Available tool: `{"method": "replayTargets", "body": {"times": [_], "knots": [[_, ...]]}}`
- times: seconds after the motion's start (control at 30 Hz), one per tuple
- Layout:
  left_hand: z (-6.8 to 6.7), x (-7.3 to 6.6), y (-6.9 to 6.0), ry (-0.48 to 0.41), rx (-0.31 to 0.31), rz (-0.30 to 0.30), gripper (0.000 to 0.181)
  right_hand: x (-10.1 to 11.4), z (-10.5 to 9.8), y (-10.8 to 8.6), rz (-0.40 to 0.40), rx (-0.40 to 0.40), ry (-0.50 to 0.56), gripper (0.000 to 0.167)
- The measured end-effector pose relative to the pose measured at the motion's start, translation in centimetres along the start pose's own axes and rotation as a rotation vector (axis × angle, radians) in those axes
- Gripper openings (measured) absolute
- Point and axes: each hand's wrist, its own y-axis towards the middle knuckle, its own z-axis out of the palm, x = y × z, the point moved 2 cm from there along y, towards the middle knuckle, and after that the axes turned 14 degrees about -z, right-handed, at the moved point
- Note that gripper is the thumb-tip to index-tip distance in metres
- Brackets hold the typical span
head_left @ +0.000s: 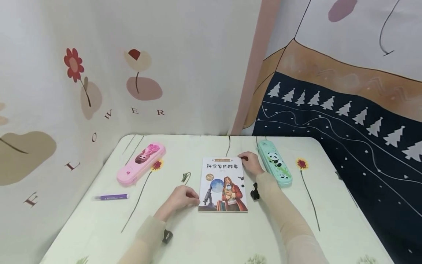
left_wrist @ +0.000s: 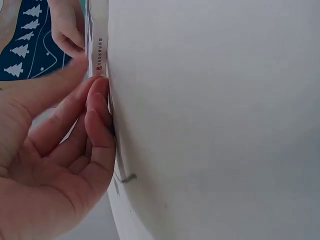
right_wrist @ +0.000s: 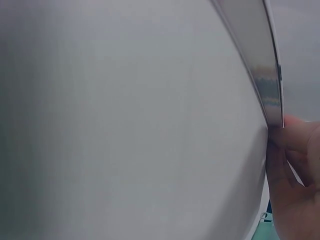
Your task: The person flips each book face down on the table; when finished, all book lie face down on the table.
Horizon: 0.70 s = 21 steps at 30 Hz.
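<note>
A book (head_left: 224, 187) with a white cover, Chinese title and a long-haired figure in a red coat lies on the table in the head view. At its lower left edge is my left hand (head_left: 181, 198), with curled fingers touching the spine side (left_wrist: 98, 50) in the left wrist view; the thumb is blurred there. My right hand (head_left: 251, 163) pinches the upper right corner. In the right wrist view, the right hand's (right_wrist: 295, 165) fingertips meet the end of the book's edge (right_wrist: 265, 80), partly hiding that corner.
Right of the book lies a green panda pencil case (head_left: 274, 162), close to the right forearm. A pink pencil case (head_left: 141, 164) and a purple marker (head_left: 113, 197) lie to the left. The table (head_left: 211, 238) has a flower-printed cover; curtains (head_left: 197, 73) hang behind it.
</note>
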Motion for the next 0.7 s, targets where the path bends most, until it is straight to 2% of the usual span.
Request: {"method": "replayTargets", "body": {"times": [0.2, 0.3, 0.4, 0.53, 0.7], "knots": [[0.6, 0.1, -0.4, 0.1, 0.096, 0.059, 0.041, 0.3, -0.1, -0.1, 0.017, -0.016, 0.012, 0.023], [0.8, -0.2, -0.7, 0.17, 0.089, 0.091, 0.047, 0.5, -0.1, 0.0, 0.011, -0.029, 0.014, 0.023], [0.9, -0.5, -0.8, 0.209, 0.06, 0.111, 0.044, 0.6, -0.1, 0.0, 0.007, -0.037, 0.003, 0.023], [0.8, -0.7, -1.0, 0.191, 0.048, 0.107, 0.04, 0.7, -0.2, -0.1, 0.009, -0.035, -0.011, 0.023], [0.7, -0.4, -1.1, 0.15, 0.077, 0.084, 0.037, 0.3, 0.0, 0.0, 0.008, -0.02, -0.012, 0.023]]}}
